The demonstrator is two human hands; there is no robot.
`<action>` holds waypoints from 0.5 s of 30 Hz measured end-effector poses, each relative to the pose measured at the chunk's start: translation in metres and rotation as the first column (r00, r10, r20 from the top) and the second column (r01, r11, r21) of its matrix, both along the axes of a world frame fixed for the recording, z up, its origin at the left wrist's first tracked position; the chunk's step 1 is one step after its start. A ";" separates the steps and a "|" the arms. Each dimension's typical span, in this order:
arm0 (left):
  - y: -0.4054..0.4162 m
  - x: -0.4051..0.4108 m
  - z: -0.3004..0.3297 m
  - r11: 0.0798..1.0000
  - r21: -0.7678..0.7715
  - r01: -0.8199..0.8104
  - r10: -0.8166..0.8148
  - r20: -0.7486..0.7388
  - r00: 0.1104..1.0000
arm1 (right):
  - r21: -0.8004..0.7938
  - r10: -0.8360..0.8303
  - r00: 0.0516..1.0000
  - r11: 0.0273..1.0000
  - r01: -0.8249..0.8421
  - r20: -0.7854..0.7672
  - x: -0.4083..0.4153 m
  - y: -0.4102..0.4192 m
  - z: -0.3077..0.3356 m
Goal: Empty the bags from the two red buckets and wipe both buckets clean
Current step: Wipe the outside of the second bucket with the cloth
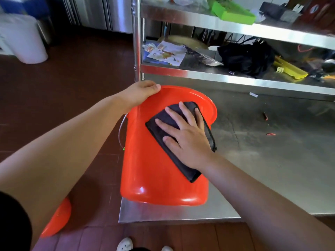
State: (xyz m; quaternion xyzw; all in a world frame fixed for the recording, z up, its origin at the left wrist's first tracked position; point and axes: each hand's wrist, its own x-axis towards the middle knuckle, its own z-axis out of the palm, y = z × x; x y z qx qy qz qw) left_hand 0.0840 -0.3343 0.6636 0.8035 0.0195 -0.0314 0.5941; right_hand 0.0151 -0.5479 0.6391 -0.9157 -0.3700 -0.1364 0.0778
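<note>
We are gripping the rim of a red bucket (159,171) on the tabletop (272,160) with our left hand (139,95), our right hand (184,136) pressing a dark cloth (163,120) flat, fingers spread, against its side.

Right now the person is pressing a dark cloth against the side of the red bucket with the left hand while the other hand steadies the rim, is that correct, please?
Not quite: the head view shows the right hand pressing the dark cloth flat against the side of the red bucket, and the left hand steadying the rim.
</note>
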 end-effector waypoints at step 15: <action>0.000 -0.008 0.023 0.990 0.134 -0.043 0.060 -0.124 0.990 | -0.014 0.239 0.971 0.971 -0.239 -0.019 -0.052 -0.031 -0.029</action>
